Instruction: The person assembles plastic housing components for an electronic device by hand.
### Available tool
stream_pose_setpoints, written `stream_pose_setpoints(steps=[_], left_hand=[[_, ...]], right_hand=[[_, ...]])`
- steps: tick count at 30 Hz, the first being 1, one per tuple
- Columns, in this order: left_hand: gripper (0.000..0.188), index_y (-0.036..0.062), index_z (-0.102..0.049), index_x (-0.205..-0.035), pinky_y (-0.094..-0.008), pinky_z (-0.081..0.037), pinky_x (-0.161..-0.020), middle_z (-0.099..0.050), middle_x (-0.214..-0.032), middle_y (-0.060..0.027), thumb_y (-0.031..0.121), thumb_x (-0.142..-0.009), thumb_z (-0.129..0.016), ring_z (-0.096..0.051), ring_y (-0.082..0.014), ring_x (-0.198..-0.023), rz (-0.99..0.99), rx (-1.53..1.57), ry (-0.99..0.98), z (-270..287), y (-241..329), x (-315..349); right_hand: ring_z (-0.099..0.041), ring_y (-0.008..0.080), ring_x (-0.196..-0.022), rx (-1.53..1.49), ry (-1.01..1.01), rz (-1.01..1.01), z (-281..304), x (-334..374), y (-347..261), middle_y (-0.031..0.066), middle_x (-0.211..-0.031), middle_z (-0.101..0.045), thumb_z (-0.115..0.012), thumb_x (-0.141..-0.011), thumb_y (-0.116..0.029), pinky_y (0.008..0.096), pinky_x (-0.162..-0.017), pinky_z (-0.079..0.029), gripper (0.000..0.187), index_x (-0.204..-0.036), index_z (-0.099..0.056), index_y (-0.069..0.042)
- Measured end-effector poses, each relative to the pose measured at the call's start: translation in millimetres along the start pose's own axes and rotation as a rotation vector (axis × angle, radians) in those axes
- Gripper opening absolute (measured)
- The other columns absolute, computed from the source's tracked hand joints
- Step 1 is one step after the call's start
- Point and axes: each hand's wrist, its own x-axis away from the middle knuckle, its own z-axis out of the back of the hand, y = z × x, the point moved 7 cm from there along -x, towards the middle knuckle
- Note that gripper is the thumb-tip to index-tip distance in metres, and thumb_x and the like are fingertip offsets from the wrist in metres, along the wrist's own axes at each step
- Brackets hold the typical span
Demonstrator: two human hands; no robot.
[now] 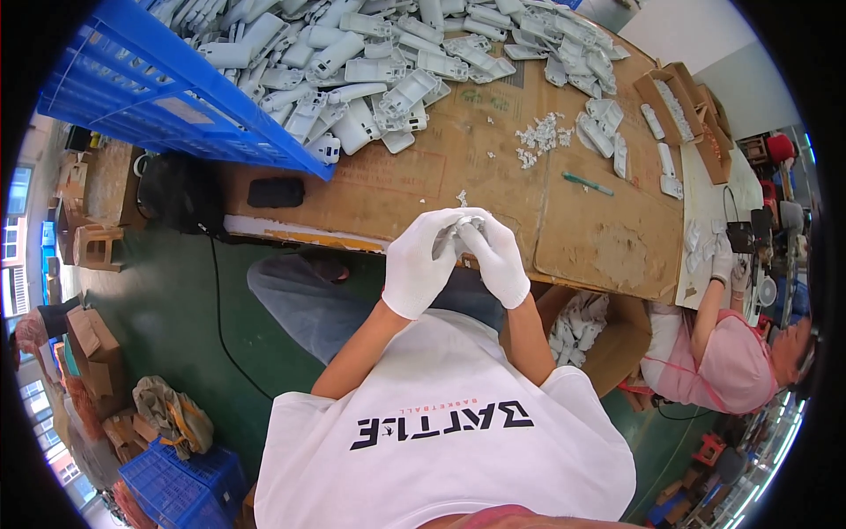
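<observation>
My left hand (pixel 419 268) and my right hand (pixel 500 264), both in white gloves, meet at the table's near edge. Their fingers close together around a pale plastic part (pixel 461 231). Most of that part is hidden by the gloves, so its exact shape does not show. Just beyond my fingertips, a few tiny white bits (pixel 462 198) lie on the cardboard-covered table (pixel 493 176). A large heap of white plastic housings (pixel 352 66) covers the far side of the table.
A blue crate (pixel 176 97) lies tipped at the left, beside a black case (pixel 276 192). To the right are small white pieces (pixel 544 134), a green pen (pixel 588 183) and cardboard boxes (pixel 665 106). An open carton (pixel 621 344) stands below the edge. A co-worker (pixel 714 361) sits at the right.
</observation>
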Motion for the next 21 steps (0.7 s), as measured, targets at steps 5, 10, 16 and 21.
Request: stream_pose_setpoints(steps=[5, 10, 16, 21], left_hand=[[0.030, 0.0030, -0.064, -0.114, -0.0317, -0.056, -0.077, -0.070, -0.102, -0.0128, -0.002, -0.085, -0.067, -0.071, -0.0240, -0.087, 0.029, -0.042, 0.032, 2, -1, 1], [0.029, 0.0024, -0.064, -0.111, -0.0322, -0.055, -0.080, -0.070, -0.102, -0.0125, -0.002, -0.083, -0.068, -0.071, -0.0242, -0.088, 0.094, -0.061, 0.074, 1, 4, 8], [0.024, 0.0024, -0.063, -0.106, -0.0354, -0.056, -0.075, -0.068, -0.097, -0.0132, -0.003, -0.082, -0.065, -0.070, -0.0285, -0.084, 0.060, -0.041, 0.077, 7, 9, 1], [0.022, 0.0048, -0.063, -0.102, -0.0351, -0.055, -0.074, -0.068, -0.095, -0.0110, -0.003, -0.082, -0.066, -0.069, -0.0276, -0.084, 0.094, -0.135, 0.106, 2, 2, 5]], right_hand=[[-0.073, 0.0206, -0.082, 0.227, 0.179, 0.179, -2, 7, -11, 0.0157, -0.090, -0.072, -0.058, -0.098, -0.008, 0.0315, -0.070, -0.054, 0.021, -0.116, -0.065, 0.000], [-0.074, 0.0214, -0.079, 0.236, 0.184, 0.125, 0, 7, -9, 0.0147, -0.084, -0.072, -0.061, -0.093, -0.005, 0.0308, -0.070, -0.054, 0.017, -0.107, -0.069, -0.002], [-0.074, 0.0240, -0.088, 0.229, 0.132, 0.125, -3, 8, -26, 0.0168, -0.098, -0.074, -0.061, -0.095, -0.007, 0.0317, -0.079, -0.054, 0.029, -0.124, -0.065, -0.004], [-0.067, 0.0132, -0.101, 0.292, 0.102, 0.129, -7, 16, -28, 0.0131, -0.110, -0.072, -0.058, -0.098, -0.005, 0.0296, -0.090, -0.052, 0.038, -0.136, -0.058, -0.003]])
